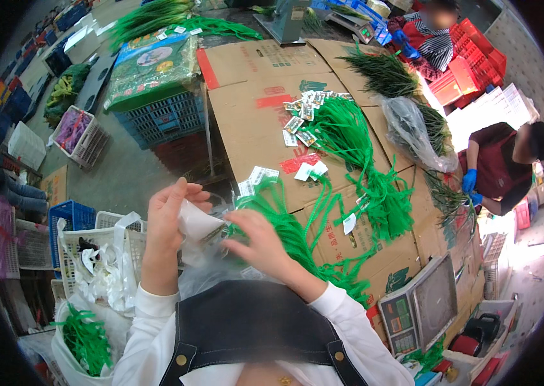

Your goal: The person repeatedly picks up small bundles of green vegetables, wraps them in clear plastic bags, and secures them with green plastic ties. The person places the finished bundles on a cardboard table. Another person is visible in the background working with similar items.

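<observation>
My left hand (170,217) grips a piece of white label backing paper (199,223), which is curled into a cone shape. Close beside its tip is my right hand (257,236), blurred, with thumb and fingers apart; whether it pinches something small cannot be told. Green mesh net bags (279,222) with white labels lie just beyond my right hand. Farther along the cardboard (248,111) is a larger bundle of green mesh bags (344,130), with printed tags fanned out at its top end. Clear plastic film (214,270) hangs below my hands.
A digital scale (416,304) stands at the near right. At the right, a co-worker's blue-gloved hands (470,186) handle green stalks (450,198); another person is farther back. White crates (129,246) and a white sack (62,347) of green netting stand at the left.
</observation>
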Demonstrator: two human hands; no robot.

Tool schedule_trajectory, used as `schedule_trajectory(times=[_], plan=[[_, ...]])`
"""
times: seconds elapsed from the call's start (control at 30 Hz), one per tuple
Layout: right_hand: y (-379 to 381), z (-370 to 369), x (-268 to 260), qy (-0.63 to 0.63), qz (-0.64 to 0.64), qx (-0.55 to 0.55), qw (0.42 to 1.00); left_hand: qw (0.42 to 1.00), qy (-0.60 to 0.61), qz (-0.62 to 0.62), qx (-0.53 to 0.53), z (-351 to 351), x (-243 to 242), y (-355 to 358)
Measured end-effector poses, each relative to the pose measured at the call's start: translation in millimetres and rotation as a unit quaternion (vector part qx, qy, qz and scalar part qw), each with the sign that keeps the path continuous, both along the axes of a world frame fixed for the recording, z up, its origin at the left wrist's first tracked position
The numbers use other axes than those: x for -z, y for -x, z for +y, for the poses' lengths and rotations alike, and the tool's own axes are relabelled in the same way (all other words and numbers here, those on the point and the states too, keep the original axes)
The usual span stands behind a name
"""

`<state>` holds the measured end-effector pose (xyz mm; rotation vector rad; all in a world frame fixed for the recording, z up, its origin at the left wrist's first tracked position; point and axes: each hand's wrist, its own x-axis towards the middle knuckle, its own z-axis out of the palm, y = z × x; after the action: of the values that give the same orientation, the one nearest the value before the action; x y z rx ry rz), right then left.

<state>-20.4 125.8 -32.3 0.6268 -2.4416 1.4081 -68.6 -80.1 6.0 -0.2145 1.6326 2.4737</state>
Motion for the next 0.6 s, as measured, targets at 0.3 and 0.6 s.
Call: schedule_trajectory(times=[0.3,0.6], plan=[[0,-5,3,0.347,-0.375,-0.046,0.858,0.816,0.417,0.391,0.080,-7,-13,-12],[-10,6,-13,0.288,-0.277,-0.001,0.917,0.943,0.203,0.207,0.163,18,22,-21]])
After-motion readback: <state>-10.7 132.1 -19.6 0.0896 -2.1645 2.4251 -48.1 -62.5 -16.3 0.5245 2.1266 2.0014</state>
